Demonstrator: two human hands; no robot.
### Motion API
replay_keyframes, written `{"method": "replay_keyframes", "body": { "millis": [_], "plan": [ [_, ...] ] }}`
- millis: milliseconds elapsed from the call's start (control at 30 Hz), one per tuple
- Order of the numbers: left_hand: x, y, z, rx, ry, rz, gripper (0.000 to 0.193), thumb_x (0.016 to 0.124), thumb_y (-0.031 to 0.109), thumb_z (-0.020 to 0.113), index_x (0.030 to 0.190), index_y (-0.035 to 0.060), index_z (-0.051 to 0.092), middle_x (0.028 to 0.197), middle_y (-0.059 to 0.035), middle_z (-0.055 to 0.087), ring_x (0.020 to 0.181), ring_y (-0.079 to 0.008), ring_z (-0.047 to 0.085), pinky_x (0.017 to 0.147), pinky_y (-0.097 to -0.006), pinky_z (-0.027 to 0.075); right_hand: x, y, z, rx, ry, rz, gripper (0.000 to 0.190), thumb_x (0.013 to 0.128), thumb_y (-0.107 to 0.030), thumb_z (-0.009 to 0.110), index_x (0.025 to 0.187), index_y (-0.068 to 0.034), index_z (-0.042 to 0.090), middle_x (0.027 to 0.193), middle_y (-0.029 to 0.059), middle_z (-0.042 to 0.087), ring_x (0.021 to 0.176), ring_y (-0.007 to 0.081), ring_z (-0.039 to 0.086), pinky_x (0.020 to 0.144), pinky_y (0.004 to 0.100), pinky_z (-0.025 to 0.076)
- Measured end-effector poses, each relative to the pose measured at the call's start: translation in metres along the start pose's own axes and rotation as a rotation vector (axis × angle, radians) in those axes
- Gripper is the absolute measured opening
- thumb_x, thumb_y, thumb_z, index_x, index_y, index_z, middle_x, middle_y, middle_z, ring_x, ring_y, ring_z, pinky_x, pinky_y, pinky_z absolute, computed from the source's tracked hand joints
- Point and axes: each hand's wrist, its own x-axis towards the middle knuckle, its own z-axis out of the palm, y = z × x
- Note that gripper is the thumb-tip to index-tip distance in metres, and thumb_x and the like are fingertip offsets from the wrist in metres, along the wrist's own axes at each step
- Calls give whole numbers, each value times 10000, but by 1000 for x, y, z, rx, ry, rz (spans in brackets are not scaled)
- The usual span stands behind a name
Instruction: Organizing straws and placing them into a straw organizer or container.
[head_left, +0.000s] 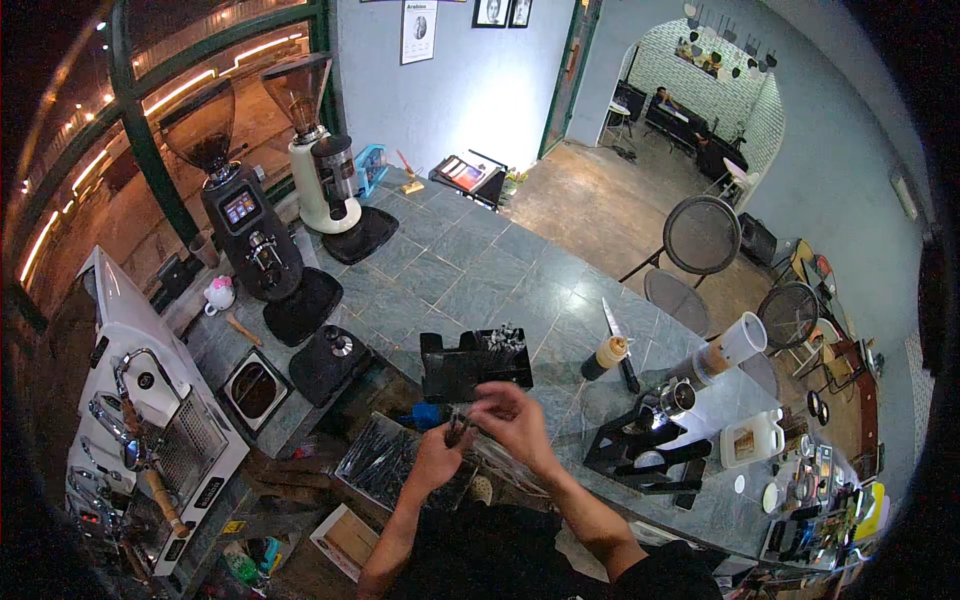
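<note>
My left hand (441, 454) is closed around a few small dark pieces that look like wrapped straws or sachets; they are too small to name surely. Close beside it, to the upper right, my right hand (510, 420) has its fingers bent with thumb and fingertips near the pieces; whether it grips one is unclear. Just beyond both hands a black plastic organizer tray (457, 379) sits at the counter's near edge, with small black-and-white pieces (506, 337) in its right compartment. A blue object (424, 415) lies below the tray, left of my hands.
Left are an espresso machine (165, 427), a black grinder (251, 225), a light green grinder (322, 180) and a knock box drawer (256, 390). Right on the tiled counter (487, 262) are a sauce bottle (606, 358), a knife (616, 319), a black rack (645, 457) and a plastic jug (750, 439).
</note>
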Motion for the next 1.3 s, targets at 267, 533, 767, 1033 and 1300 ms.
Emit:
{"method": "replay_keyframes", "body": {
  "millis": [267,533,767,1033,1300],
  "plan": [
    [2,-2,-16,183,-82,-75,426,940,375,734,809,-12,613,646,-80,556,618,-150,484,596,-377,418,43,-53,-71,42,574,-455,223,902,40,718,1116,19,659,1031,128,742,948,186,716,852,308,578],
    [0,3,-18,95,5,-67,429,936,373,732,772,2,592,638,-62,543,599,-159,462,588,-375,414,63,-15,-60,-779,531,-811,153,844,5,765,993,-20,737,1020,144,750,990,335,735,915,399,575],
    [-5,5,-20,102,2,-105,426,943,370,723,756,13,583,637,-49,530,603,-141,448,582,-361,405,75,2,-54,-770,413,-851,154,838,-11,768,987,-38,742,1042,129,740,984,330,722,941,442,564],
    [-6,4,-18,-15,41,-94,429,977,348,691,760,-3,572,618,-36,489,601,-126,414,561,-359,374,69,-1,-30,-1052,368,-789,235,802,-92,802,1027,-51,749,1216,146,634,1187,348,552,970,455,463],
    [-5,3,-9,-376,-129,-226,361,1000,321,675,796,29,616,712,40,541,660,-72,432,590,-310,375,10,-4,11,-25,-227,40,206,926,-123,748,1083,9,736,955,68,720,799,161,680,726,324,555]
  ]
}}
